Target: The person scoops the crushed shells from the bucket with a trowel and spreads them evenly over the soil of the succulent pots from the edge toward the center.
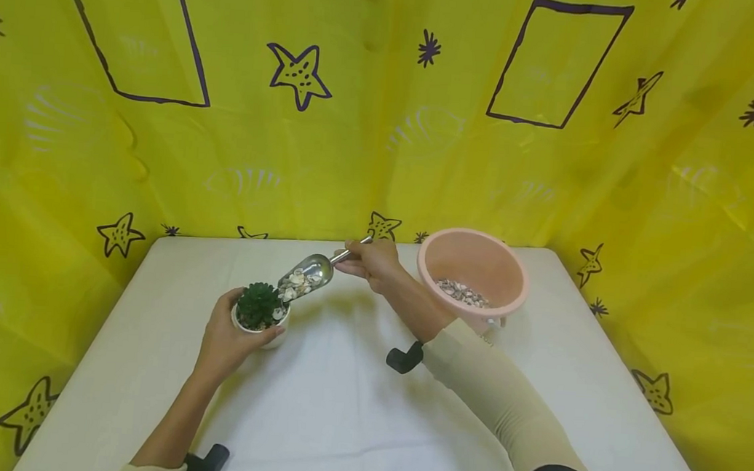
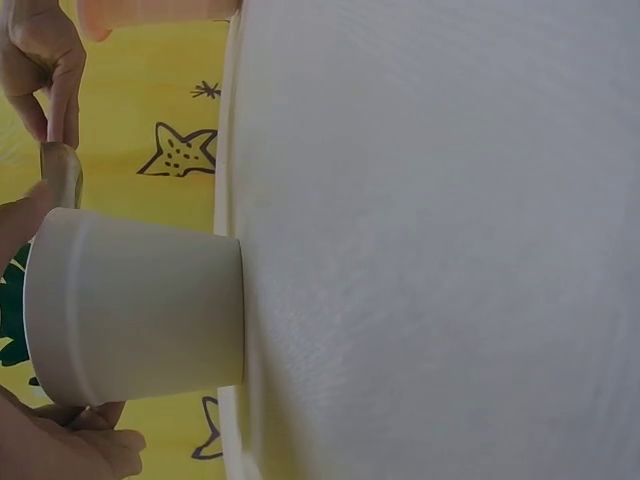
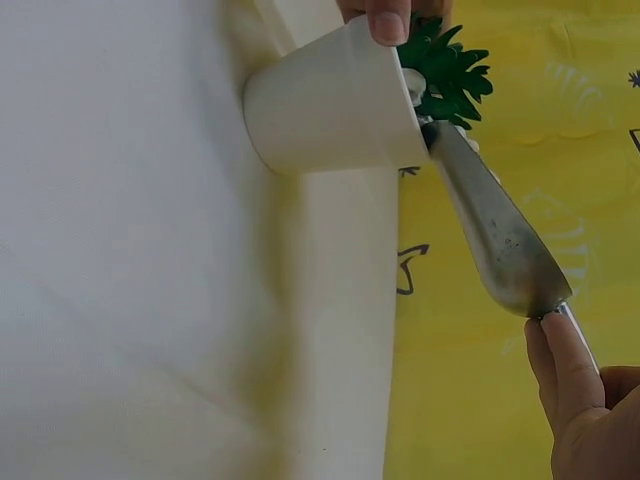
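My left hand [image 1: 228, 338] grips a small white plant pot [image 2: 150, 310] round its rim, with the thumb on the near side. A green succulent [image 1: 258, 305] grows in the pot, and some pale pebbles or shell bits show beside it. In my right hand [image 1: 375, 263] is the handle of a metal scoop [image 3: 500, 230], which slopes down toward the pot. Whitish pebbles or shell pieces [image 1: 299, 284] lie in the scoop. Its tip meets the pot's rim on the right of the succulent, as the right wrist view shows.
A pink basin [image 1: 475, 242] stands at the back right of the white-covered table [image 1: 351, 423], holding more small pebbles or shell bits [image 1: 461, 292]. My right forearm passes in front of it. A yellow patterned curtain [image 1: 357, 146] hangs behind and along both sides.
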Available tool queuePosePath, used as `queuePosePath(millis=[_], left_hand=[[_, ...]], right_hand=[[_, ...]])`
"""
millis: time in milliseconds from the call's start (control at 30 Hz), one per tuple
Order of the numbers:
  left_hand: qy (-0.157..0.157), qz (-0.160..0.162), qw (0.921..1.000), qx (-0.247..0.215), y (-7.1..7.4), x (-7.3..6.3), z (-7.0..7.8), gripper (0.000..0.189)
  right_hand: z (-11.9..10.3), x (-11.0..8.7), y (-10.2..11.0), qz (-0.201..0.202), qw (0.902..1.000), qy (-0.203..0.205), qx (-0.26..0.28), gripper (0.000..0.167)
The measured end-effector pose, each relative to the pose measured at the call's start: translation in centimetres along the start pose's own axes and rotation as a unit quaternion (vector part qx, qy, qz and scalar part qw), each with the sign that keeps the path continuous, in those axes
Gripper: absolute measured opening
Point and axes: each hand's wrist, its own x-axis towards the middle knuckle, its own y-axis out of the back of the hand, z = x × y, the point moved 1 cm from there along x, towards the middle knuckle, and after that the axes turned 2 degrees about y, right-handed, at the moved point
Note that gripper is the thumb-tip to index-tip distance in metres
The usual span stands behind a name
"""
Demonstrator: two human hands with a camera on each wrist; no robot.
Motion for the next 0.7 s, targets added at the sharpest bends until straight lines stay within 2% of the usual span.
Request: queuePosePath(millis=[167, 300, 500, 700], left_hand=[[0.012, 0.005, 0.9999, 0.003, 0.00, -0.05, 0.15, 0.104], [0.014, -0.005, 0.9999, -0.001, 0.03, -0.10, 0.20, 0.101], [0.015, -0.018, 0.9997, 0.000, -0.02, 0.08, 0.10, 0.102], [0.016, -0.013, 0.9998, 0.002, -0.05, 0.00, 0.19, 0.102]], right_hand=[[-0.03, -0.07, 0.10, 0.002, 1.0000, 0.004, 0.005, 0.013], [0.05, -0.08, 0.14, 0.002, 0.9999, 0.008, 0.011, 0.013], [-0.12, -0.21, 0.41, -0.002, 0.9997, 0.022, 0.004, 0.026], [-0.19, -0.23, 0.58, -0.001, 0.9998, 0.022, -0.001, 0.018]])
